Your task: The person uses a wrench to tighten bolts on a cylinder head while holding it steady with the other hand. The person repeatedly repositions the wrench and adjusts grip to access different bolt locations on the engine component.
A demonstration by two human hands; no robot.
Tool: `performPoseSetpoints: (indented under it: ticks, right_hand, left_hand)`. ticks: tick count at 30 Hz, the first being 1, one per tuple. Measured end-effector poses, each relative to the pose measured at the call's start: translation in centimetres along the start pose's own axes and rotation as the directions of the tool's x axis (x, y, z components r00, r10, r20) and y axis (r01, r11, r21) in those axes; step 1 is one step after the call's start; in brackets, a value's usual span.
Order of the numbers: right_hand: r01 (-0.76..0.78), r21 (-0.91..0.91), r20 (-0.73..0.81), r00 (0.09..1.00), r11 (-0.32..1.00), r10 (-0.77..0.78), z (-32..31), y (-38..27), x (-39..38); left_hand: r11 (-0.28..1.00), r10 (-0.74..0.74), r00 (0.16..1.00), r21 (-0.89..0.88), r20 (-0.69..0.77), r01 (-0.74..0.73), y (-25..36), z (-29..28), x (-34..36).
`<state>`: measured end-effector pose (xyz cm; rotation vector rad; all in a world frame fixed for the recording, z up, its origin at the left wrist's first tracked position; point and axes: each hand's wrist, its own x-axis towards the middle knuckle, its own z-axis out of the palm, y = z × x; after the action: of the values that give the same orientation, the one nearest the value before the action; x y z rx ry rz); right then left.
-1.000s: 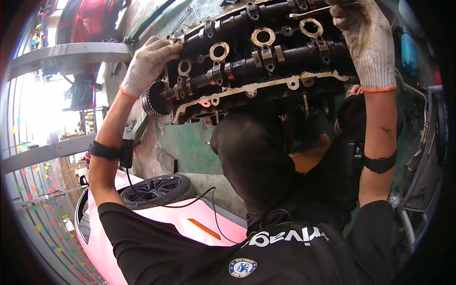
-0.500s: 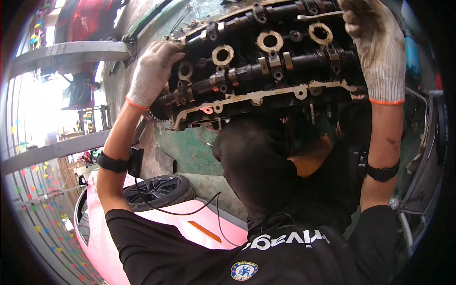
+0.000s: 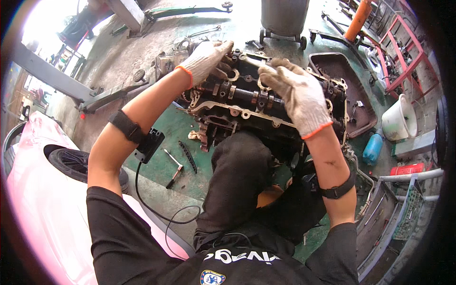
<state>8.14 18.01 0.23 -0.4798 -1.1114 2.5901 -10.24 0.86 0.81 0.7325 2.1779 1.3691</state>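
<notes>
Left edge: we see a pink car (image 3: 42,147), black wheel (image 3: 70,164) showing.
Floor (image 3: 171,124): ratchet (image 3: 175,174) lying beside a dark toothed strip (image 3: 188,156).
Left hand (image 3: 205,61): gloved, at the engine's far left part; fingers (image 3: 223,49) bent, and we cannot tell whether they grip anything.
Engine (image 3: 244,94): below our hands, shafts facing up.
Wrench (image 3: 254,61): silver, above the engine, ring end leftward.
Right hand (image 3: 300,95): gloved, fingers closed on the wrench.
Right side: brown tray (image 3: 349,84), blue bottle (image 3: 373,148), white bucket (image 3: 395,121).

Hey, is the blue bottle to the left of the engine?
No, the blue bottle is to the right of the engine, near the white bucket.
</notes>
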Motion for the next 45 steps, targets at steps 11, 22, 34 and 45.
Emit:
performPoseSetpoints:
  ticks: [11, 22, 34, 45]
  right_hand:
    - [-0.128, -0.109, -0.146, 0.983, 0.986, 0.111, 3.0, 4.1, -0.1]
    - [-0.226, -0.287, -0.234, 0.959, 0.931, 0.161, -0.4, -1.2, 6.1]
    - [0.162, -0.971, 0.202, 0.95, 0.177, 0.24, 15.3, 3.7, 20.8]
    - [0.836, -0.278, 0.917, 0.378, -0.472, 0.129, 9.9, 2.2, 1.1]
  left_hand:
    - [0.979, -0.068, 0.99, -0.185, 0.121, 0.09, -1.0, -0.4, 1.0]
    - [0.985, -0.124, 0.972, -0.091, 0.2, 0.144, -0.5, -0.8, 1.9]
    - [0.961, -0.112, 0.992, -0.259, -0.053, 0.095, -2.2, 1.7, 0.2]
    - [0.45, 0.513, 0.789, 0.677, 0.339, -0.583, -3.6, 3.5, -10.4]
